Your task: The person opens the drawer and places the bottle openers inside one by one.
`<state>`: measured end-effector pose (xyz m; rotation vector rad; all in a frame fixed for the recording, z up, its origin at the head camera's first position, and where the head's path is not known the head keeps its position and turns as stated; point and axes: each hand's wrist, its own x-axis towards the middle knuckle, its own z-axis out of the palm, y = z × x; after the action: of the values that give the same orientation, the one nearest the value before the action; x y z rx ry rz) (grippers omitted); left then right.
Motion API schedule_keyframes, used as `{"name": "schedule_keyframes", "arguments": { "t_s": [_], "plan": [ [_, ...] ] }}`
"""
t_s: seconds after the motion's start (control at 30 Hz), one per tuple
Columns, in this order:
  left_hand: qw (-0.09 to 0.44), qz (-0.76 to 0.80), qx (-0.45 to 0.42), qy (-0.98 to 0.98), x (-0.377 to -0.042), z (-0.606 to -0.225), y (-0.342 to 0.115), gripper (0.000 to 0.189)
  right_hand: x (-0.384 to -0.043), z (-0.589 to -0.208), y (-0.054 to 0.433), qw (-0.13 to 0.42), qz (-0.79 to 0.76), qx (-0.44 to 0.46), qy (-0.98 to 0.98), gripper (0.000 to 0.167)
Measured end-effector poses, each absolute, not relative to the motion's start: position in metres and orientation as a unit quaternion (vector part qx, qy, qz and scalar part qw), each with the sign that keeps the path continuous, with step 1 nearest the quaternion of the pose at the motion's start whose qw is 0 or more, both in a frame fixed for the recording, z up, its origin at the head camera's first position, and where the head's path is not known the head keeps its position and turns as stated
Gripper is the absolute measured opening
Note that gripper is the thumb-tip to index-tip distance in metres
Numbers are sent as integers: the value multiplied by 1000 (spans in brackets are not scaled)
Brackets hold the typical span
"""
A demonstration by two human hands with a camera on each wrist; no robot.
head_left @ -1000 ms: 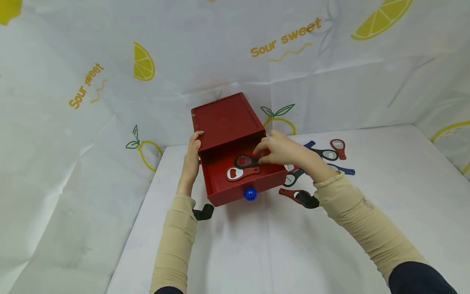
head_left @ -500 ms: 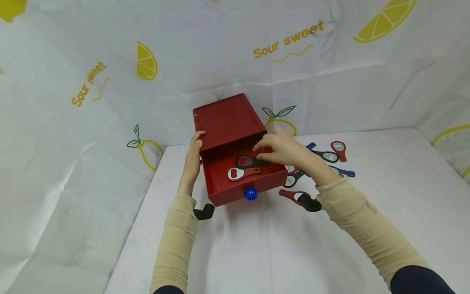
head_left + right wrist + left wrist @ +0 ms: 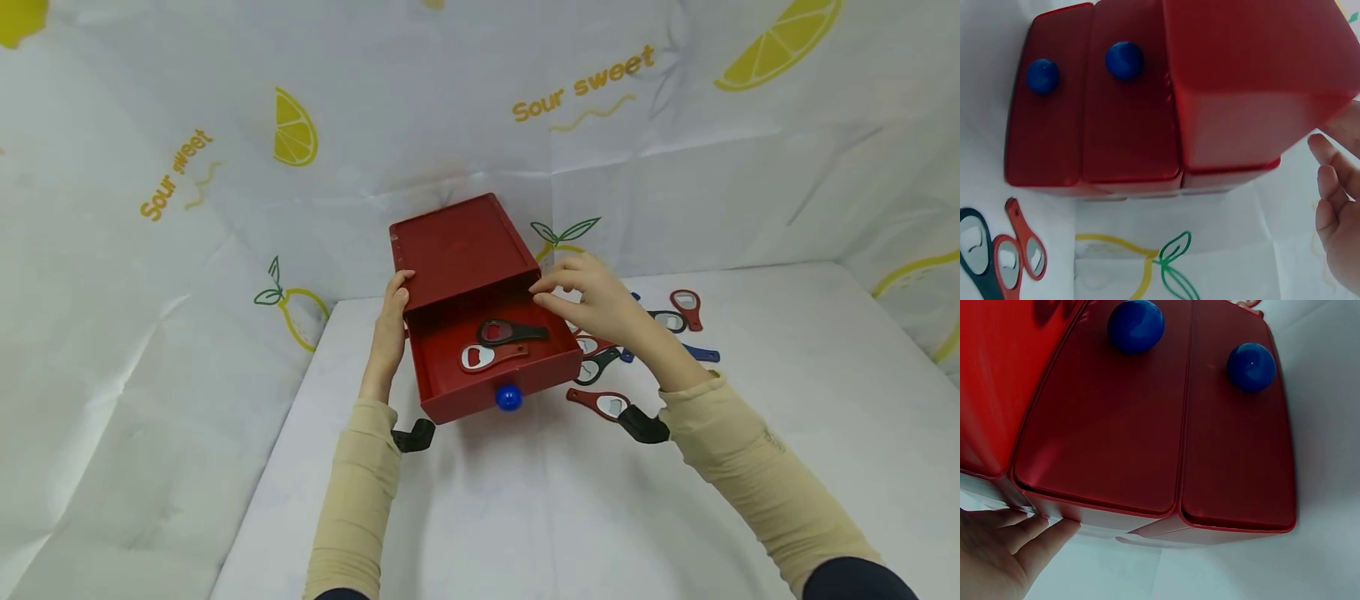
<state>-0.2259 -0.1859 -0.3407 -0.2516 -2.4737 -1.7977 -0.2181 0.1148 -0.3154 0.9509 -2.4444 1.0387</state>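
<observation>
A red drawer cabinet (image 3: 457, 246) stands against the back sheet with its top drawer (image 3: 465, 406) pulled out. Inside the drawer lie a black bottle opener (image 3: 528, 332) and, in front of it, a red bottle opener (image 3: 510, 352). My left hand (image 3: 386, 342) rests against the cabinet's left side, fingertips at the top edge; in the left wrist view its straight fingers (image 3: 1047, 547) touch the side wall. My right hand (image 3: 600, 304) holds nothing and hovers over the drawer's right edge, fingers loosely bent. The right wrist view shows it beside the drawer.
Several red, black and blue bottle openers lie on the white table right of the cabinet, among them a red one (image 3: 686, 307), a blue one (image 3: 702, 353) and a nearer red one (image 3: 592, 398). Lower drawers with blue knobs (image 3: 1251, 367) are closed. Lemon-printed sheet (image 3: 450, 108) lines the back.
My right hand has let go of the black bottle opener, which now lies in the drawer, and has drawn back up and to the right. The left hand has stayed put.
</observation>
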Motion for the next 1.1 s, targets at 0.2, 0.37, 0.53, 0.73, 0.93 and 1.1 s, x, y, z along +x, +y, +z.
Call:
{"name": "schedule_keyframes", "arguments": {
  "t_s": [0.2,0.37,0.53,0.73,0.93,1.1],
  "plan": [
    [43,-579,-84,-810,-226,-340,-185,43,-214,-328,130,184,376,289,-861,16],
    [47,-572,-88,-814,-226,-340,-185,42,-211,-341,144,189,367,269,-870,16],
    [46,-576,-85,-811,-225,-341,-186,42,-204,-360,158,150,368,248,-883,17],
    [43,-579,-87,-810,-226,-342,-186,42,-193,-386,178,92,345,229,-905,18],
    [57,-578,-90,-809,-240,-361,-193,41,-189,-404,188,34,326,213,-920,22],
    [70,-575,-88,-810,-246,-369,-194,40,-187,-416,192,-7,312,205,-928,27]
  ]
}}
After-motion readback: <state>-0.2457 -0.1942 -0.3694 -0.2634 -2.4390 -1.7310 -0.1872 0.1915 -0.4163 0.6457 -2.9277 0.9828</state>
